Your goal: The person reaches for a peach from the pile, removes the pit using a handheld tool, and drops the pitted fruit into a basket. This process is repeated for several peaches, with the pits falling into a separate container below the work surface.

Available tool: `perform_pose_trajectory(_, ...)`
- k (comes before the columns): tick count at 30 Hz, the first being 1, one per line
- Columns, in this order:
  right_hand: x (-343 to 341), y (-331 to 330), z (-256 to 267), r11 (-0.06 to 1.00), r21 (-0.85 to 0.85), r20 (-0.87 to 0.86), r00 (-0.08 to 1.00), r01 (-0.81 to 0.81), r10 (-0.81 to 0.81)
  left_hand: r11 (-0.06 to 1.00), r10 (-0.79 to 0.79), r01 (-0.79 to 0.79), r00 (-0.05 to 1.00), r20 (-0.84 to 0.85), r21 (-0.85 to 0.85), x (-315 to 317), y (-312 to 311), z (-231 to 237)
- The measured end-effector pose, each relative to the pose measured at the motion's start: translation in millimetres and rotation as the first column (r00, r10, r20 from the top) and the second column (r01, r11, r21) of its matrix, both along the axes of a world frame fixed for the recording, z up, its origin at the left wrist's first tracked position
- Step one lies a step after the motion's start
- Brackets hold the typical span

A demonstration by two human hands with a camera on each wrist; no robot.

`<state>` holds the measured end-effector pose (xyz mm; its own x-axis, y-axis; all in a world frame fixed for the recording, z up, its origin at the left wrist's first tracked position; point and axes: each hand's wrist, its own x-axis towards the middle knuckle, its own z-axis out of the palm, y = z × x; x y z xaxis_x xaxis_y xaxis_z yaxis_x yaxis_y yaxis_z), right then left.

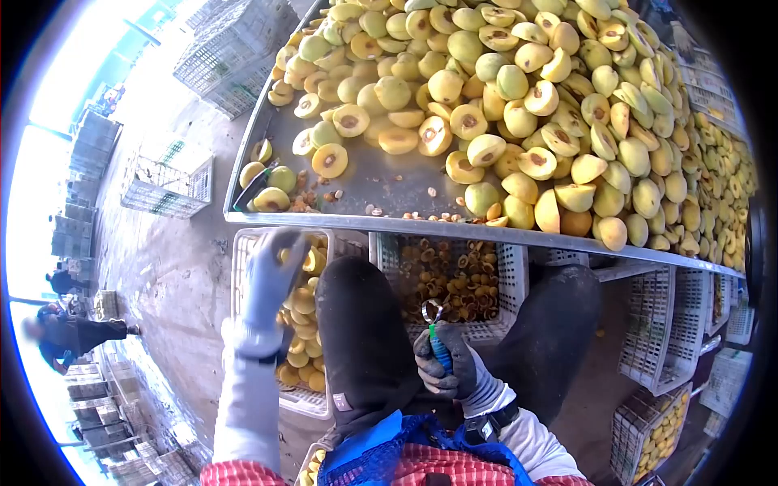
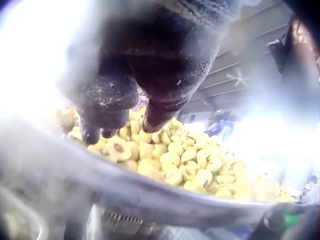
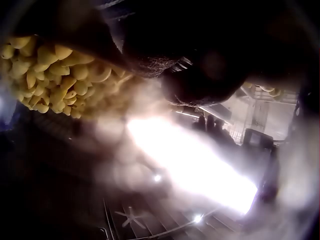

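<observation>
My gloved left hand (image 1: 271,279) is over the white crate (image 1: 240,267) of yellow peach halves (image 1: 301,301), just below the table's front edge. Its fingers (image 2: 165,112) hang loosely bent in the left wrist view, with no fruit between them. Over my lap, my gloved right hand (image 1: 450,368) grips the blue handle of a pitting spoon (image 1: 440,348), its looped metal end pointing up. Dark glove fingers (image 3: 200,90) fill the top of the right wrist view, where the tool is hidden. Many halved peaches (image 1: 539,97) are heaped on the metal table (image 1: 381,182).
Between my knees stands a crate (image 1: 510,275) of brownish scraps. Loose stones and bits (image 1: 433,193) lie along the table's raised metal rim (image 1: 486,233). More crates (image 1: 648,324) stand at right, and an empty-looking one (image 1: 170,185) at left. A person (image 1: 73,336) is far left.
</observation>
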<state>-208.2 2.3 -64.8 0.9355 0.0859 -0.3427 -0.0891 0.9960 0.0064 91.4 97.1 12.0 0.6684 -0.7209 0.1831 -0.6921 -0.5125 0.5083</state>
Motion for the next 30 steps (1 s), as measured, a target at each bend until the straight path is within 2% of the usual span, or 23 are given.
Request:
perform_pose_trajectory(1, 2, -1, 5, 0.996, -0.083, -0.062, 0.998, -0.017, 0.012, 0.998, 0.03, -0.027, 0.998, -0.046, 0.061, 13, -31, 5)
perform_pose_trajectory(2, 3, -3, 8, 0.985, -0.166, -0.124, 0.992, -0.036, 0.015, 0.997, -0.008, 0.0, 0.995, 0.102, 0.078, 33, -59, -2)
perform_pose_trajectory(3, 3, -5, 10, 0.968, -0.245, -0.188, 0.982, -0.058, 0.011, 0.996, -0.003, -0.004, 0.997, 0.079, 0.089, 56, -86, -13)
perform_pose_trajectory(5, 5, -11, 13, 0.943, -0.323, -0.31, 0.951, -0.084, -0.021, 0.889, 0.02, -0.093, 0.986, 0.165, 0.449, 88, -133, -30)
perform_pose_trajectory(6, 6, -14, 16, 0.94, -0.333, -0.356, 0.933, -0.078, -0.049, 0.885, 0.033, -0.117, 0.981, 0.19, 0.451, 94, -147, -47)
perform_pose_trajectory(7, 8, -17, 17, 0.936, -0.344, -0.4, 0.913, -0.071, -0.078, 0.921, -0.057, -0.055, 0.96, 0.275, 0.386, 116, -152, -78)
perform_pose_trajectory(8, 10, -21, 17, 0.944, -0.327, -0.391, 0.916, -0.05, -0.087, 0.91, -0.036, 0.025, 0.999, 0.018, 0.413, 107, -163, -61)
perform_pose_trajectory(9, 11, -24, 16, 0.951, -0.308, -0.383, 0.919, -0.03, -0.096, 0.899, -0.004, 0.109, 0.971, -0.241, 0.424, 96, -172, -43)
perform_pose_trajectory(10, 11, -25, 15, 0.957, -0.29, -0.376, 0.921, -0.01, -0.104, 0.979, -0.063, 0.166, 0.797, -0.601, 0.117, 100, -168, -59)
perform_pose_trajectory(11, 11, -25, 11, 0.9, -0.435, -0.362, 0.912, 0.017, -0.193, 0.988, -0.046, 0.12, 0.821, -0.569, 0.094, 68, -167, -47)
perform_pose_trajectory(12, 10, -24, 5, 0.82, -0.571, -0.337, 0.899, 0.04, -0.279, 0.942, -0.336, 0.306, 0.881, -0.335, -0.14, 51, -157, -62)
perform_pose_trajectory(13, 12, -29, 12, 0.693, -0.718, -0.256, 0.902, 0.064, -0.349, 0.927, -0.375, 0.343, 0.828, -0.418, -0.154, 4, -150, -31)
perform_pose_trajectory(14, 13, -35, 18, 0.531, -0.843, -0.174, 0.894, 0.082, -0.414, 0.922, -0.384, 0.344, 0.741, -0.551, -0.179, -28, -140, -20)
perform_pose_trajectory(15, 15, -40, 25, 0.354, -0.931, -0.094, 0.876, 0.091, -0.474, 0.904, -0.424, 0.32, 0.588, -0.688, -0.284, -54, -127, -14)
perform_pose_trajectory(16, 18, -45, 28, -0.1, -0.992, 0.113, 0.871, 0.074, -0.477, 0.953, -0.302, 0.076, 0.343, -0.889, -0.294, -82, -112, -18)
perform_pose_trajectory(17, 20, -47, 32, -0.537, -0.842, 0.301, 0.875, 0.056, -0.38, 0.942, -0.332, 0.158, 0.353, -0.875, -0.294, -98, -105, -18)
perform_pose_trajectory(19, 19, -39, 37, -0.431, -0.901, 0.162, 0.888, -0.044, -0.43, 0.965, -0.258, 0.037, 0.315, -0.913, -0.26, -126, -100, -5)
perform_pose_trajectory(20, 19, -37, 39, -0.309, -0.949, 0.09, 0.885, -0.063, -0.456, 0.957, -0.244, -0.08, 0.288, -0.926, -0.277, -135, -95, -12)
perform_pose_trajectory(21, 19, -35, 40, -0.183, -0.98, 0.017, 0.881, -0.079, -0.473, 0.944, -0.251, -0.161, 0.218, -0.943, -0.288, -140, -90, -21)
perform_pose_trajectory(22, 18, -34, 40, -0.17, -0.979, -0.022, 0.885, -0.114, -0.465, 0.932, -0.25, -0.195, 0.26, -0.933, -0.305, -150, -86, -25)
perform_pose_trajectory(25, 14, -23, 39, -0.155, -0.981, -0.032, 0.893, -0.113, -0.449, 0.914, -0.26, -0.207, 0.363, -0.895, -0.35, -160, -78, -25)
perform_pose_trajectory(28, 9, -12, 40, -0.219, -0.972, 0.026, 0.888, -0.084, -0.458, 0.914, -0.274, -0.15, 0.46, -0.845, -0.378, -160, -74, -24)
perform_pose_trajectory(30, 0, 2, 19, -0.39, -0.92, 0.141, 0.907, -0.027, -0.396, 0.902, -0.32, -0.073, 0.547, -0.774, -0.425, -161, -71, -18)
